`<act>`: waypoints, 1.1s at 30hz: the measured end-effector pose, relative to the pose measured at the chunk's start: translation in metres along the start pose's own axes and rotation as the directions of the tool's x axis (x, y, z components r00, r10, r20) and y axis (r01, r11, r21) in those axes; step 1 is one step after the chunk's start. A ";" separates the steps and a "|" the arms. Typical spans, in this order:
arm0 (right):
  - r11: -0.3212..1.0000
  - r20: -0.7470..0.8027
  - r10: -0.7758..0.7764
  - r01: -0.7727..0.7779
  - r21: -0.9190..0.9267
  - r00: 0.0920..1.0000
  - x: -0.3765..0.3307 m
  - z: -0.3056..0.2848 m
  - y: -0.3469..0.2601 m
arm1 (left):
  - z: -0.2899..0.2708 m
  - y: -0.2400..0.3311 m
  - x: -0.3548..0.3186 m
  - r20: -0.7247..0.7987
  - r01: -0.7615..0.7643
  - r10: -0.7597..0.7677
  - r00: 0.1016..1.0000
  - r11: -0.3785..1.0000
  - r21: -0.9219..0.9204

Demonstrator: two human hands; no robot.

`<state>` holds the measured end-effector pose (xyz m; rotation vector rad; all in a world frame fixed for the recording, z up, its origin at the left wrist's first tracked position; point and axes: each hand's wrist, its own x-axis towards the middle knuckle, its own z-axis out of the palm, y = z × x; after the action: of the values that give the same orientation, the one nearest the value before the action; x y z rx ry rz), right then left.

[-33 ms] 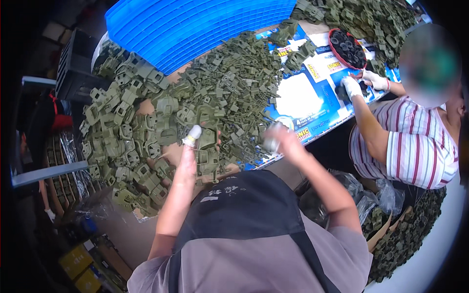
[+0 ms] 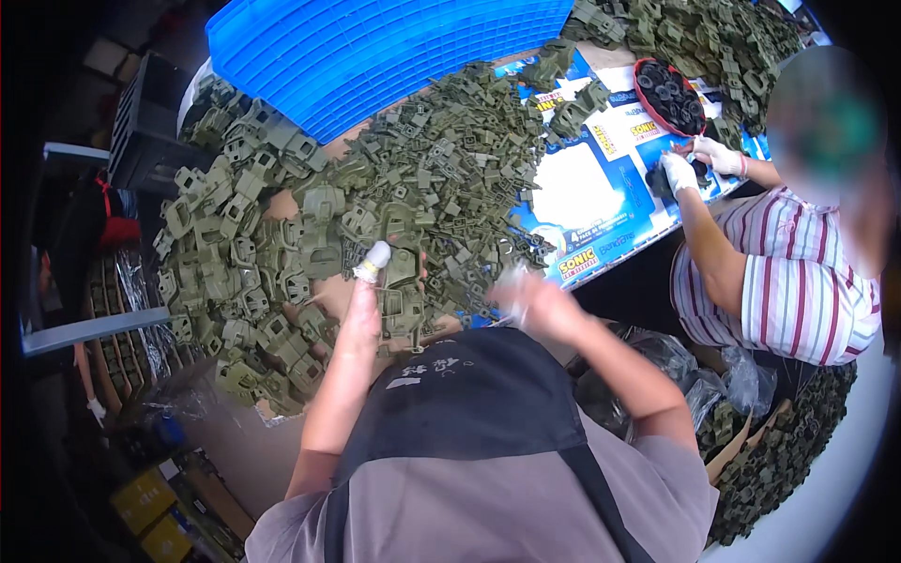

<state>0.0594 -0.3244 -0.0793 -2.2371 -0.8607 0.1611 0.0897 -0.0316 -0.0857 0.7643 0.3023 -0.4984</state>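
My left hand (image 2: 368,291), its thumb tip wrapped in white, is closed around an olive-green plastic toy vehicle body (image 2: 404,267) above the near edge of the heap. Fingertips show at the far side of that part. To the right, my right hand (image 2: 540,305) hovers at the table's near edge, smeared by motion, with white coverings on its fingers. Whether it holds anything is hidden by the blur. Closest to it are the small green plastic parts (image 2: 460,169) piled in the middle. Larger green vehicle bodies (image 2: 249,253) lie heaped on the left.
A large blue plastic crate (image 2: 375,56) stands tilted behind the heap. Printed blue and white card (image 2: 582,188) covers the table on the right. There a co-worker's gloved hands (image 2: 680,174) handle dark pieces beside a red bowl (image 2: 668,98) of black wheels.
My right hand has shifted a little left and nearer to me, away from the printed card. My left hand and the vehicle body stay almost in place.
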 end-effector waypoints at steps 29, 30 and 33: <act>0.955 0.256 -0.215 0.148 0.257 0.943 0.048 -0.006 -0.075 | 0.015 -0.036 -0.027 -0.228 0.037 0.022 0.973 0.968 0.249; 0.958 0.270 -0.211 0.144 0.250 0.939 0.050 -0.004 -0.076 | 0.014 -0.038 -0.027 -0.210 0.046 -0.007 0.978 0.982 0.182; 0.949 0.273 -0.248 0.177 0.259 0.930 0.052 0.000 -0.081 | 0.012 -0.042 -0.028 -0.191 0.080 -0.067 0.979 0.995 0.059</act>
<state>0.0559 -0.2497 -0.0183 -1.9129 -1.1804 0.4857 0.0442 -0.0574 -0.0897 0.8691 0.4943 -0.5082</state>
